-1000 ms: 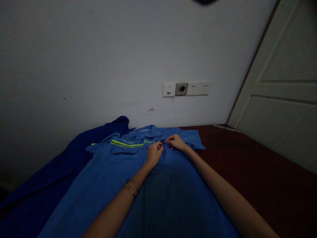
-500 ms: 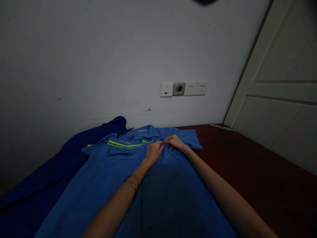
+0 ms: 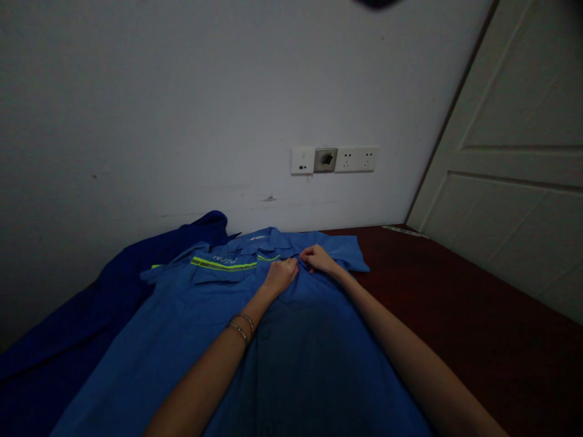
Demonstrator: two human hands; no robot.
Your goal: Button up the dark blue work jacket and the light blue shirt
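Observation:
A blue short-sleeved work shirt (image 3: pixel 182 328) lies spread out front side up, its collar toward the wall. Yellow-green reflective strips (image 3: pixel 223 264) cross its chest, with pale lettering above the left one. My left hand (image 3: pixel 281 276), with two bracelets on the wrist, is closed on the shirt's cloth near the chest. Close beside it, my right hand (image 3: pixel 317 259) pinches the same bit of cloth between thumb and fingers. The fingertips almost meet, and the exact spot they grip is too small and dark to make out.
A darker blue garment (image 3: pixel 118 282) lies along the left, partly under the shirt. Beneath them is a dark red wooden surface (image 3: pixel 423 303). Behind stands a white wall with several sockets (image 3: pixel 334 160); a pale panelled door (image 3: pixel 505 200) is at the right.
The whole scene has shifted slightly left as my head turned. Both hands stay on the shirt's chest, the left one turned a little with its fingers now more hidden.

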